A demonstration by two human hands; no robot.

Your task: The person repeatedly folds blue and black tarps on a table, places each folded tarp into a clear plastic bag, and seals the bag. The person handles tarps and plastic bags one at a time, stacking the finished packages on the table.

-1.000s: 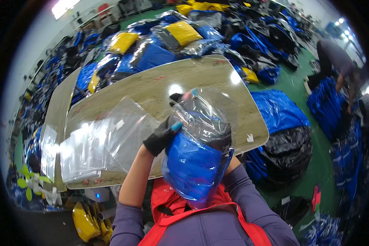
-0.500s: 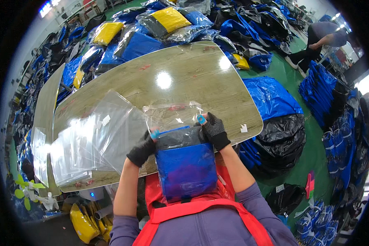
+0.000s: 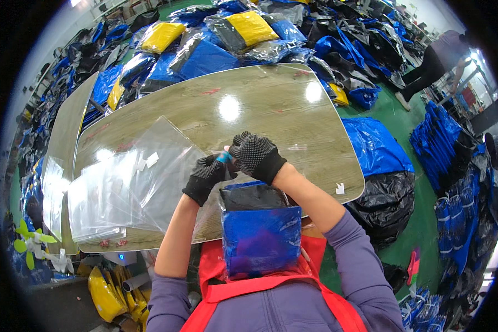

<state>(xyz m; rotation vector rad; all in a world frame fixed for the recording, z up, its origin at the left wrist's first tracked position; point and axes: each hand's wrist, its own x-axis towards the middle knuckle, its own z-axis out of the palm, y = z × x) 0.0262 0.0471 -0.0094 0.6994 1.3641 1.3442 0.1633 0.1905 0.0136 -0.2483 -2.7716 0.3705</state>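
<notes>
A folded blue and black bundle (image 3: 262,235) in a clear plastic bag stands against my red apron at the table's near edge. The bag's clear mouth (image 3: 297,148) spreads over the tabletop beyond the bundle. My left hand (image 3: 207,172), in a black dotted glove with blue on a fingertip, is closed on the left corner of that mouth. My right hand (image 3: 254,156), gloved alike, reaches across and pinches at the same corner, its fingertips meeting the left ones. Exactly what lies between the right fingertips is hidden.
Flat clear plastic bags (image 3: 127,191) lie fanned out on the wood-grain table (image 3: 271,105). Packed blue, black and yellow bundles (image 3: 205,58) heap up beyond it. A large blue and black sack (image 3: 379,177) stands at the right. Farther right, a person (image 3: 442,58) bends over.
My right hand has left the bag mouth's right corner and swung left to meet my left hand. The bundle now sits slightly farther right in view. The other person has shifted posture.
</notes>
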